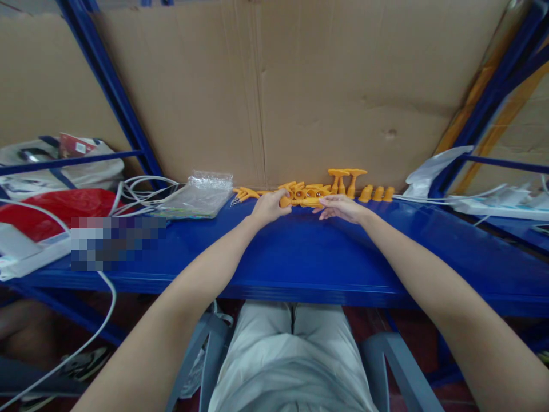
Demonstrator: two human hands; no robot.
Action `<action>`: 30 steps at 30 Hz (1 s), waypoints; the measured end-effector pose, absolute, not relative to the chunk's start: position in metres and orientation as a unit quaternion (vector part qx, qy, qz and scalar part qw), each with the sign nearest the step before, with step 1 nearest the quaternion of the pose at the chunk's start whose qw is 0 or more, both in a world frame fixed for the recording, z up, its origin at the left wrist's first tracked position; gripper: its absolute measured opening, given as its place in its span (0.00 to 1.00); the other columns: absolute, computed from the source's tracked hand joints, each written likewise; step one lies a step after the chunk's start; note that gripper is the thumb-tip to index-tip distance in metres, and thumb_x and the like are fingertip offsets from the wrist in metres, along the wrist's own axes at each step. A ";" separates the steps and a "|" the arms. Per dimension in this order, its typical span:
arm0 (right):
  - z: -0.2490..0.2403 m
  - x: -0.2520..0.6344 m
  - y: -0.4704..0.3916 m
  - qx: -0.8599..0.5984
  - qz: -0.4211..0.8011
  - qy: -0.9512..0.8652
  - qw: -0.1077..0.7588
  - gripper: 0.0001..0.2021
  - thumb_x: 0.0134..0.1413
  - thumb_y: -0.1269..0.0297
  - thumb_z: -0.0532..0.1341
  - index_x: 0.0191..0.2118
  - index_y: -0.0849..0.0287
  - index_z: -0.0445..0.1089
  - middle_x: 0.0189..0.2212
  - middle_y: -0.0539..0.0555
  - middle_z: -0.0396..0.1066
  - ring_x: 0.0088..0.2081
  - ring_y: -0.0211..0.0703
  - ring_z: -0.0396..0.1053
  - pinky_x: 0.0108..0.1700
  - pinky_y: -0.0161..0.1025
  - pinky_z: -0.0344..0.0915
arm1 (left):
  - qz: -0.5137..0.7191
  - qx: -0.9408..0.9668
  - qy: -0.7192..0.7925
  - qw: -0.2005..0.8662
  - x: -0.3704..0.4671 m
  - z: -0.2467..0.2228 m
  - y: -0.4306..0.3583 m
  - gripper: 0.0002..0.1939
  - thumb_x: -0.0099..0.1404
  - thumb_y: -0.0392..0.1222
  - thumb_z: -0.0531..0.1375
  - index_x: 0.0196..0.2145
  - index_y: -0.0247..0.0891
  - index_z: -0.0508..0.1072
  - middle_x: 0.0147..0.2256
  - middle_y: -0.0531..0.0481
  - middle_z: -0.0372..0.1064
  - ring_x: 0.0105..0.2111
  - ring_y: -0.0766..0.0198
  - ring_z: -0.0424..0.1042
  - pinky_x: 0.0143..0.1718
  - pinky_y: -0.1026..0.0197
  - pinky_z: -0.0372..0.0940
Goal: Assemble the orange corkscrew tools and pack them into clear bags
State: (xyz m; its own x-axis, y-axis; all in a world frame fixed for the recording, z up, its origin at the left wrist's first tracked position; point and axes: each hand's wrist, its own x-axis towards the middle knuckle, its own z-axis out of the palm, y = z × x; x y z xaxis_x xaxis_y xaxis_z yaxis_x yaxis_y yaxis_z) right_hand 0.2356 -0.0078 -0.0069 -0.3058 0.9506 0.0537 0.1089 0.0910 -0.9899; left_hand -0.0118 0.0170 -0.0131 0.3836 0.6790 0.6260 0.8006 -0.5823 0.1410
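Observation:
Toward the back of the blue table, my left hand [269, 208] is closed, its fingers curled around a rounded orange plastic part [285, 201]. My right hand [343, 209] is open, fingers apart, at the right end of an orange plastic piece [311, 202]; I cannot tell whether they touch. Behind both hands is a pile of orange plastic parts [300, 193], some with round openings. Two orange T-shaped handles [352, 182] stand upright behind my right hand. Farther right is a row of three orange cup-like pieces [377, 194]. Some orange sticks [246, 193] and small metal screws or springs lie to the left.
A cardboard panel [309, 97] closes off the back of the blue table [317, 257]. Left are plastic-wrapped packets [195, 200], white cables [141, 189], a red bag [47, 209] and a white power strip [38, 252]. Blue metal posts [114, 91] frame both sides.

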 end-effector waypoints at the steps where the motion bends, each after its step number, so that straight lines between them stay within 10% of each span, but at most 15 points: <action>1: -0.007 0.236 -0.007 -0.423 0.520 -0.621 0.406 0.09 0.62 0.65 0.61 0.31 0.62 0.70 0.33 0.58 0.79 0.25 0.36 0.74 0.32 0.34 0.72 | -0.333 -0.825 -0.447 0.094 -0.011 -0.013 0.017 0.17 0.55 0.40 0.63 0.45 0.39 0.74 0.27 0.53 0.73 0.28 0.63 0.72 0.31 0.65 0.61; 13: -0.006 0.223 -0.007 -0.491 0.504 -0.604 0.375 0.21 0.67 0.49 0.50 0.31 0.60 0.67 0.22 0.58 0.75 0.17 0.37 0.69 0.19 0.32 0.65 | -0.318 -0.824 -0.457 0.107 -0.009 -0.009 0.014 0.18 0.56 0.42 0.63 0.45 0.38 0.74 0.28 0.51 0.75 0.29 0.61 0.73 0.32 0.64 0.63; 20: -0.002 0.232 -0.010 -0.453 0.479 -0.633 0.406 0.06 0.56 0.67 0.67 0.33 0.60 0.69 0.28 0.53 0.77 0.23 0.33 0.71 0.24 0.29 0.64 | -0.318 -0.826 -0.456 0.095 -0.009 -0.009 0.014 0.17 0.56 0.42 0.64 0.44 0.39 0.74 0.27 0.52 0.74 0.29 0.62 0.73 0.32 0.64 0.63; 30: -0.002 0.226 -0.012 -0.456 0.475 -0.628 0.415 0.12 0.57 0.61 0.66 0.28 0.62 0.70 0.23 0.54 0.76 0.21 0.33 0.70 0.25 0.30 0.63 | -0.317 -0.824 -0.461 0.093 -0.009 -0.009 0.013 0.17 0.56 0.41 0.63 0.45 0.38 0.74 0.29 0.51 0.74 0.30 0.62 0.73 0.33 0.64 0.62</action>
